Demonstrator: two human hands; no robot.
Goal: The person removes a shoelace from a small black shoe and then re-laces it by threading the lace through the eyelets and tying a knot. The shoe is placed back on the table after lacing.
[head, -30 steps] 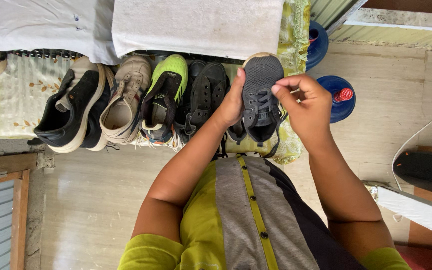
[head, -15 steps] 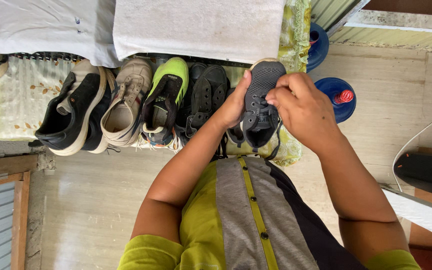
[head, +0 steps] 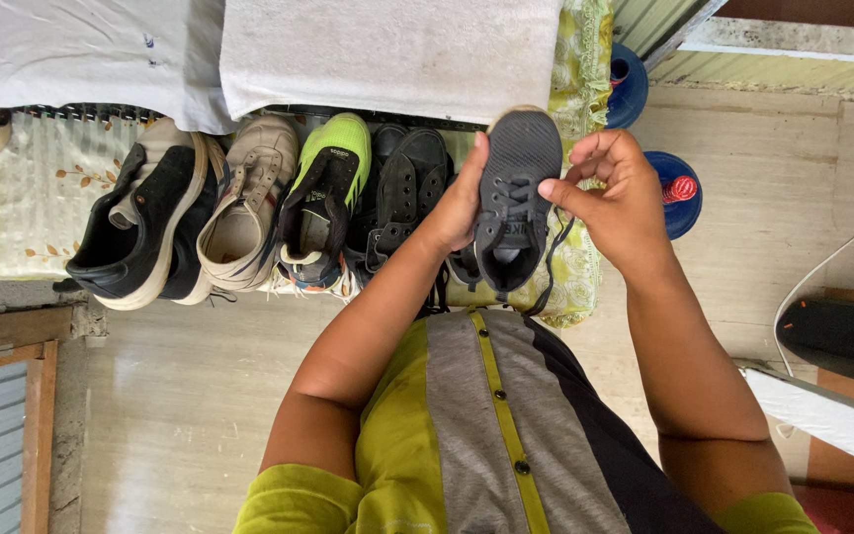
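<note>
Left hand point(head: 462, 203) closed around side of dark grey sneaker point(head: 513, 193), held above yellow floral cloth point(head: 575, 267) | right hand point(head: 615, 193) pinched black lace point(head: 555, 247) with thumb and forefinger, other fingers loosely spread | green sneaker point(head: 328, 193) nearby in row.

A cloth-covered ledge point(head: 12, 213) carries a row of shoes point(head: 249, 203).

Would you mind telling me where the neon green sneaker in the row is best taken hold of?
Probably at the heel collar of the neon green sneaker, from the near side. Its heel opening faces the person and stands clear, while the beige shoe and black strapped shoe crowd its flanks.
</note>
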